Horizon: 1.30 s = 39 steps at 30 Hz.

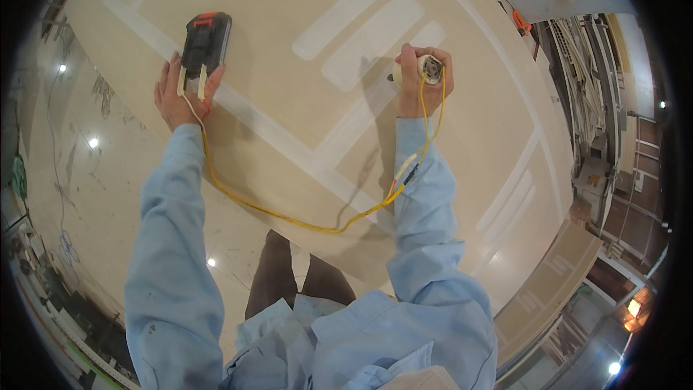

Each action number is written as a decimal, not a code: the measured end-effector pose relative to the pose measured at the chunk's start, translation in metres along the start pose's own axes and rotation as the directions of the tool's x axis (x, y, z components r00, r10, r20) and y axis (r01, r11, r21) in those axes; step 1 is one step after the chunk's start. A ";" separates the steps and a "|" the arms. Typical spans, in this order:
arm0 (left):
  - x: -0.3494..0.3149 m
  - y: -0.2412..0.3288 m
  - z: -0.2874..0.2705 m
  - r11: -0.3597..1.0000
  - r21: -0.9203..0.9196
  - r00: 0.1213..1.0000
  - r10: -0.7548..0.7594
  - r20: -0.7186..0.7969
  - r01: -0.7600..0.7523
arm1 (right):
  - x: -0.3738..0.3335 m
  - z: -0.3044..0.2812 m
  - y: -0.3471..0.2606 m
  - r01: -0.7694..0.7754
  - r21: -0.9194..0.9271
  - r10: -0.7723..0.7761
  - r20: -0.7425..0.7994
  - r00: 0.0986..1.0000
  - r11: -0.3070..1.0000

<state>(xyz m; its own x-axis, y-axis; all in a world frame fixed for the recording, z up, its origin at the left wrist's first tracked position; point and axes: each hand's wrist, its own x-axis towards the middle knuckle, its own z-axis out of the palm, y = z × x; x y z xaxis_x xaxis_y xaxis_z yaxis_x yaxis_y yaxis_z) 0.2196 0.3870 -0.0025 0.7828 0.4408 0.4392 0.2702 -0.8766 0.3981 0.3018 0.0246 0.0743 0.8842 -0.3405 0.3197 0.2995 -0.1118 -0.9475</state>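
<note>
A black and red tool battery pack (206, 40) lies on the large tan board (267, 108). My left hand (180, 97) closes round its near end, thumb on the right and fingers on the left, at a cream-coloured connector (192, 84). My right hand (427, 79) is wrapped round a small motor (432, 69) with a pale casing; its metal end faces up and a dark tip pokes out at the left. A yellow cable (289, 224) sags from the connector to the motor, passing a dark taped splice (411, 174) over my right forearm.
White painted bands (379, 40) mark the board. Stacked strips and boards (575, 79) stand along the right, with an orange tool (521, 23) near the board's far right edge. On the pale floor (94, 173) at left runs a thin blue cord (68, 245).
</note>
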 end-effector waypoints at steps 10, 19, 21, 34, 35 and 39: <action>-0.001 0.004 -0.003 0.999 0.043 1.000 -0.009 0.011 0.009 | 0.002 -0.017 0.002 0.009 -0.053 -0.012 -0.056 0.998 0.999; 0.000 -0.008 0.003 0.982 0.182 0.998 0.033 0.059 -0.043 | 0.027 -0.027 -0.012 0.093 -0.023 -0.095 -0.095 0.991 0.995; -0.001 -0.009 0.003 0.982 0.183 0.998 0.041 0.054 -0.051 | 0.031 -0.025 -0.009 0.074 -0.009 -0.075 -0.091 0.993 0.997; -0.001 -0.008 0.001 0.986 0.149 0.997 0.070 0.034 -0.075 | 0.032 -0.022 0.007 0.097 0.023 -0.094 -0.103 0.990 0.995; -0.001 -0.007 0.001 0.987 0.149 0.997 0.060 0.042 -0.066 | 0.033 -0.024 0.007 0.150 0.056 -0.142 -0.125 0.982 0.987; -0.002 -0.005 0.001 0.985 0.156 0.997 0.073 0.022 -0.075 | 0.033 -0.023 0.011 0.081 -0.038 -0.084 -0.082 0.993 0.996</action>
<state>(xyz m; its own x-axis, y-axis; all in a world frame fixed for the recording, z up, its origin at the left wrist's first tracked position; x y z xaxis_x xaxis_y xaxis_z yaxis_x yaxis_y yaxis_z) 0.2173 0.3899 -0.0058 0.8125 0.3716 0.4491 0.2946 -0.9266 0.2337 0.3266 -0.0094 0.0741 0.8237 -0.4050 0.3968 0.3565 -0.1743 -0.9179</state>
